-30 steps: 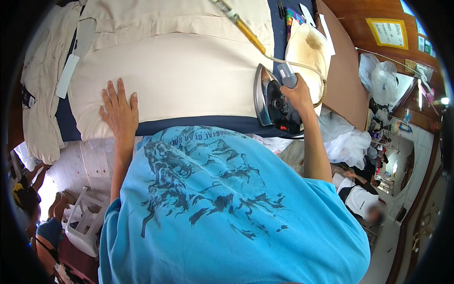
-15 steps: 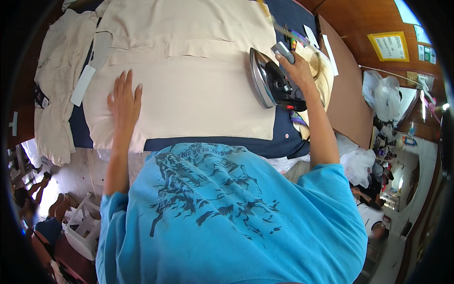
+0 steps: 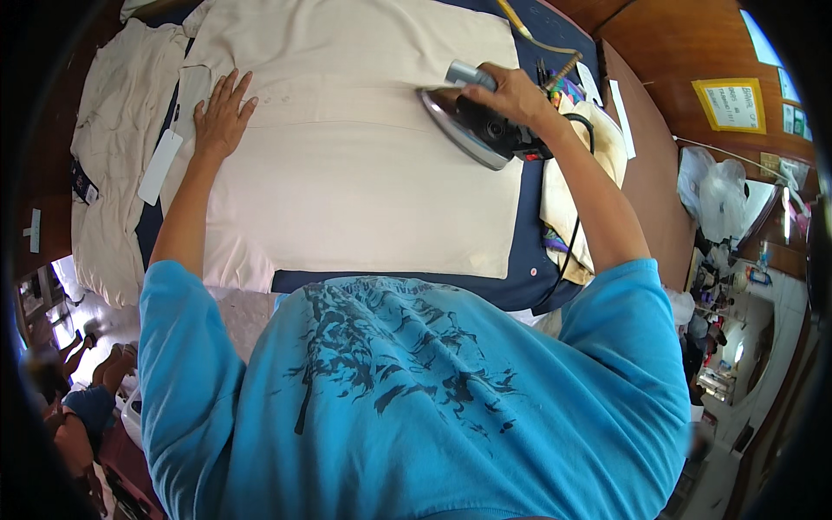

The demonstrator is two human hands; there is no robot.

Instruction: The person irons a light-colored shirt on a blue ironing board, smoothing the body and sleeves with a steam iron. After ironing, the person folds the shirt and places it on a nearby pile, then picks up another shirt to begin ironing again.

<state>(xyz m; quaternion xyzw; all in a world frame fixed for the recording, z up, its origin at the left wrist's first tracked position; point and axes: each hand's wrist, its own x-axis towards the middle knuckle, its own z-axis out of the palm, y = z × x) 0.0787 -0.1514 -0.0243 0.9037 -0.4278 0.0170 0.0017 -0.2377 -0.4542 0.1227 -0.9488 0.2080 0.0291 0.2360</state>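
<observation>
A cream garment point(image 3: 373, 191) lies spread over a dark blue padded table point(image 3: 381, 288). My left hand point(image 3: 224, 117) rests flat on the cloth at its upper left, fingers spread. With my right hand point(image 3: 513, 94) I grip the grey handle of a clothes iron point(image 3: 468, 130). The iron's soleplate is down on the cloth near its right edge, pointing up and left. Ahead of the tip, the fabric looks flat, with a faint seam across it. A yellowish hose point(image 3: 520, 26) and a black cord point(image 3: 575, 234) are near the iron.
Another cream garment point(image 3: 117, 165) lies crumpled at the left, beside a white tag-like strip point(image 3: 160, 166). A folded yellowish cloth point(image 3: 607, 143) lies right of the iron. Plastic bags point(image 3: 719, 186) hang at the far right. Another person point(image 3: 91, 403) is at the lower left.
The iron has come off the right side onto the garment, moving left and up, in my right hand. My left hand has slid up the cloth. The folds across the garment look flatter.
</observation>
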